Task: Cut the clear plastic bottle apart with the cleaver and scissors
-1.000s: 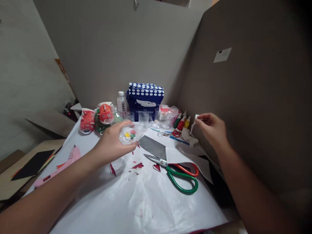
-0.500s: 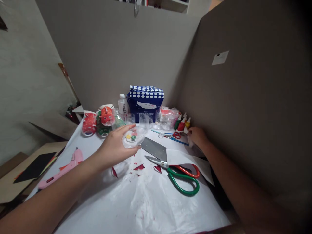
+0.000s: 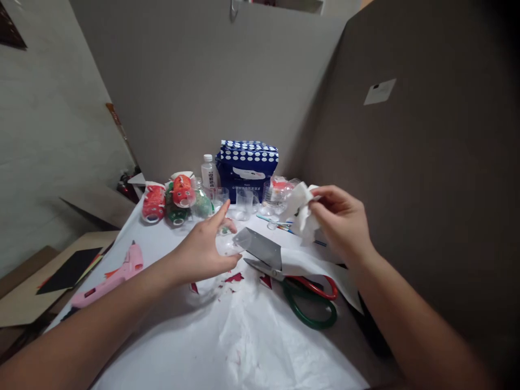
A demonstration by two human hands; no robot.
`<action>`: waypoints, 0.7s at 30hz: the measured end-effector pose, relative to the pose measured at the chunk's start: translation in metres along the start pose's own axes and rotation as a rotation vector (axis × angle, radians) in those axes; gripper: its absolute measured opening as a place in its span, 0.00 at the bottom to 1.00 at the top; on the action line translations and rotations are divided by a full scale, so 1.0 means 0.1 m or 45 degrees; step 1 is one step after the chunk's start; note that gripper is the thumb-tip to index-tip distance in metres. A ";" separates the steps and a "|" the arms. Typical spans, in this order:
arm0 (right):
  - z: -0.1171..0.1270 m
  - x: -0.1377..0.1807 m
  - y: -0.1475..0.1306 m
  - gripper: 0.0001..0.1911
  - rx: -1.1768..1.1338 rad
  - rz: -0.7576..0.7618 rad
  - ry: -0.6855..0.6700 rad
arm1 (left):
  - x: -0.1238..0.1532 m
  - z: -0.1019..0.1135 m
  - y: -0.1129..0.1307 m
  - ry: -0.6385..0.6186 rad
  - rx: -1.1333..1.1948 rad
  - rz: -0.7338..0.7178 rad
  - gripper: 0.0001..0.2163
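Observation:
My left hand (image 3: pixel 203 241) is curled around a clear plastic piece (image 3: pixel 232 248), rounded like a cut-off bottle part; my fingers partly hide the paint dabs in it. In my right hand (image 3: pixel 343 216) a crumpled white tissue (image 3: pixel 301 214) is pinched between thumb and fingers, raised above the table. A small dark mark shows on the tissue. Below and between my hands lie large scissors (image 3: pixel 311 303) with red and green handles, and a grey flat sheet (image 3: pixel 262 246). Small dark red scraps (image 3: pixel 234 278) are scattered near the scissor tips.
A pink glue gun (image 3: pixel 132 265) lies at the left. Red and green figures (image 3: pixel 153 203) stand at the back left, beside a bottle (image 3: pixel 208 172), clear cups (image 3: pixel 244 204) and a blue bag (image 3: pixel 249 168). Paintbrushes (image 3: pixel 284 227) lie behind the tissue. Grey panels (image 3: pixel 406 179) close off the back and right.
My right hand has come from the back right edge toward the middle, bringing up the white tissue. The clear piece in my left hand has tilted and sunk slightly.

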State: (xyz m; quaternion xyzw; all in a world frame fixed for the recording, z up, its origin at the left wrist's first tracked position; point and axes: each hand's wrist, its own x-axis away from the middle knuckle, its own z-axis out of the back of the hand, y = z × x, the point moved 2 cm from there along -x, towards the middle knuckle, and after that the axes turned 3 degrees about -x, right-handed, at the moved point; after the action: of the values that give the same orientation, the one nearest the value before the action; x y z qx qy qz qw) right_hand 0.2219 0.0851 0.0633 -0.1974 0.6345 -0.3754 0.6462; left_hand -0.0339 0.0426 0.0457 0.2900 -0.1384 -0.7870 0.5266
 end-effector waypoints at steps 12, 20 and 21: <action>-0.67 0.72 -0.42 0.18 0.380 0.624 -1.328 | 0.14 -0.03 0.11 -0.143 0.215 -0.129 0.57; -0.64 0.85 -0.48 0.05 0.573 0.632 -1.369 | 0.19 -0.17 0.11 -0.244 0.071 -0.188 0.63; -0.64 0.87 -0.50 0.04 0.518 0.568 -1.374 | 0.21 -0.18 0.14 -0.255 0.077 -0.184 0.63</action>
State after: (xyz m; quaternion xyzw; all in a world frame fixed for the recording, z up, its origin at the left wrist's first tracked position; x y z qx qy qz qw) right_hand 0.1407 0.0030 0.0338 -0.0948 0.1597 -0.1918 0.9637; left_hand -0.0188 0.0193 0.0318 0.2347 -0.1928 -0.8434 0.4431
